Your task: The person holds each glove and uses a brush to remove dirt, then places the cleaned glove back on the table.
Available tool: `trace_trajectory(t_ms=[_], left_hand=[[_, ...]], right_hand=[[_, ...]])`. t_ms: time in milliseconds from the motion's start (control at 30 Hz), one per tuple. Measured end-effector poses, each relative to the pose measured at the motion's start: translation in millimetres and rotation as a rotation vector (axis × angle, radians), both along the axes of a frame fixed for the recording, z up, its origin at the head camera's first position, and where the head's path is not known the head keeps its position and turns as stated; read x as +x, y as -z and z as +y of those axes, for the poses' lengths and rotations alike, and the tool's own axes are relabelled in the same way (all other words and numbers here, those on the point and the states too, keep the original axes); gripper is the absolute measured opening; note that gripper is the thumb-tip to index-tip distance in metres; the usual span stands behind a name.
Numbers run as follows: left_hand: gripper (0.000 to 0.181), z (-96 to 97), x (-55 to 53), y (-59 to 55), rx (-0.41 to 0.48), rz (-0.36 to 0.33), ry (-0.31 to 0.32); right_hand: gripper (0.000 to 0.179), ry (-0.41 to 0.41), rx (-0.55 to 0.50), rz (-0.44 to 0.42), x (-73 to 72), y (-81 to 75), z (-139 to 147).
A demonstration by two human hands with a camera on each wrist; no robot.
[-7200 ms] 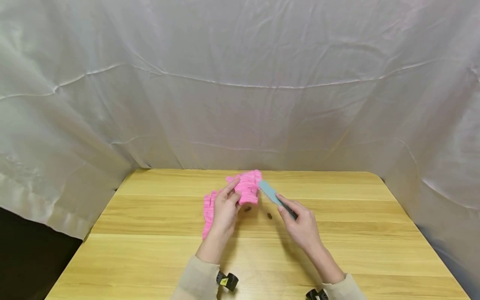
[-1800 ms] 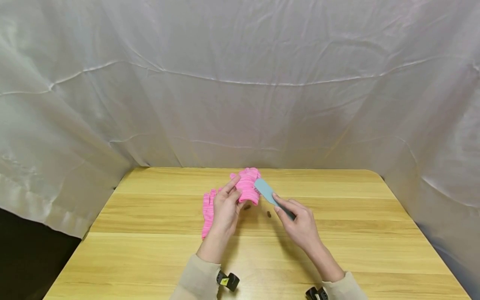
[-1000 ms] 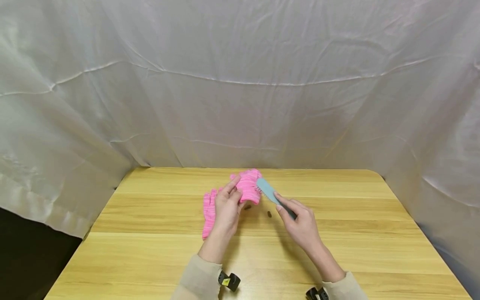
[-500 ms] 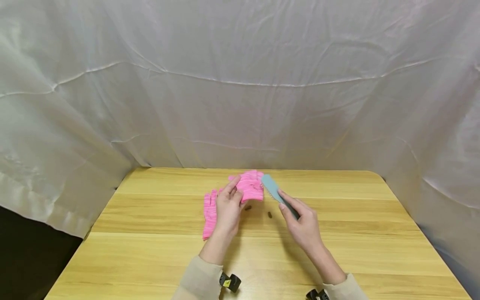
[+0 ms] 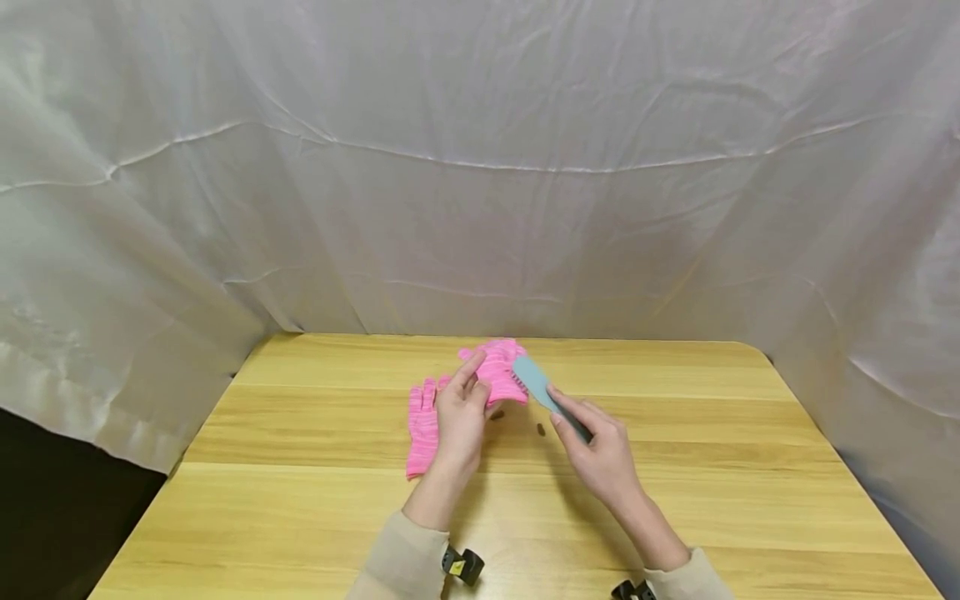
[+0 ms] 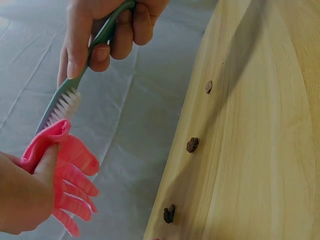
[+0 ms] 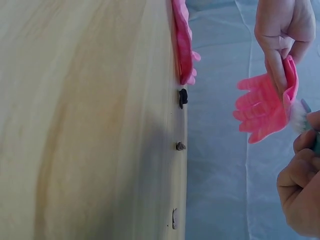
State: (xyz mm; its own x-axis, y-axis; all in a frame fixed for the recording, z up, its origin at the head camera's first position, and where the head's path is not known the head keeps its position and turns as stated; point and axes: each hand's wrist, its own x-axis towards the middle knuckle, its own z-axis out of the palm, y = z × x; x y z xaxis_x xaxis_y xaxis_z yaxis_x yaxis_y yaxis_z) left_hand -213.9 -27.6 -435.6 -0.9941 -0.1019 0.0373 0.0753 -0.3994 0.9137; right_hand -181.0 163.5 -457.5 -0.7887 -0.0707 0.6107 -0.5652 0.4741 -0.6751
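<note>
My left hand (image 5: 461,412) holds a pink knit glove (image 5: 504,367) up off the table, with its thumb on the cuff and fingers partly inside, as the right wrist view shows. Its empty glove fingers (image 6: 77,190) dangle in the left wrist view. My right hand (image 5: 600,450) grips the dark handle of a blue-green brush (image 5: 534,381). The brush's white bristles (image 6: 64,107) meet the glove near the cuff. A second pink glove (image 5: 422,433) lies flat on the table, left of my left hand and partly hidden behind it.
Small dark brown crumbly lumps lie on the wooden table (image 5: 675,517): one lump (image 5: 541,429) below the brush, another (image 6: 169,213) near the held glove, a third (image 6: 192,144) between. Grey cloth (image 5: 480,208) hangs behind the table and along its sides.
Over the frames the brush shifts back and forth across the held glove. Since half a second ago it has moved left and slightly down, onto the glove. The second glove stays put.
</note>
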Motion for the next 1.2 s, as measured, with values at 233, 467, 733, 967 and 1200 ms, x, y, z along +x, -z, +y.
trace_trajectory(t_ms=[233, 467, 733, 967, 1200], left_hand=[[0.050, 0.1, 1.0, -0.1, -0.011, -0.001, -0.014], [0.049, -2.5, -0.6, 0.0, -0.017, -0.014, -0.031], [0.051, -5.3, -0.3, -1.7, 0.037, -0.010, -0.019], [0.051, -7.2, 0.0, -3.6, 0.061, -0.007, -0.014], [0.051, -7.8, -0.3, -3.3, 0.072, -0.021, -0.018]], right_hand=[[0.037, 0.028, 0.029, 0.004, -1.7, 2.2, 1.2], [0.037, 0.032, 0.044, 0.023, -4.0, 3.2, 1.9], [0.037, 0.029, 0.043, 0.009, -5.1, 4.1, 3.3], [0.036, 0.039, 0.044, -0.004, -5.1, 3.6, 3.9], [0.035, 0.038, 0.023, -0.027, -4.5, 3.1, 4.7]])
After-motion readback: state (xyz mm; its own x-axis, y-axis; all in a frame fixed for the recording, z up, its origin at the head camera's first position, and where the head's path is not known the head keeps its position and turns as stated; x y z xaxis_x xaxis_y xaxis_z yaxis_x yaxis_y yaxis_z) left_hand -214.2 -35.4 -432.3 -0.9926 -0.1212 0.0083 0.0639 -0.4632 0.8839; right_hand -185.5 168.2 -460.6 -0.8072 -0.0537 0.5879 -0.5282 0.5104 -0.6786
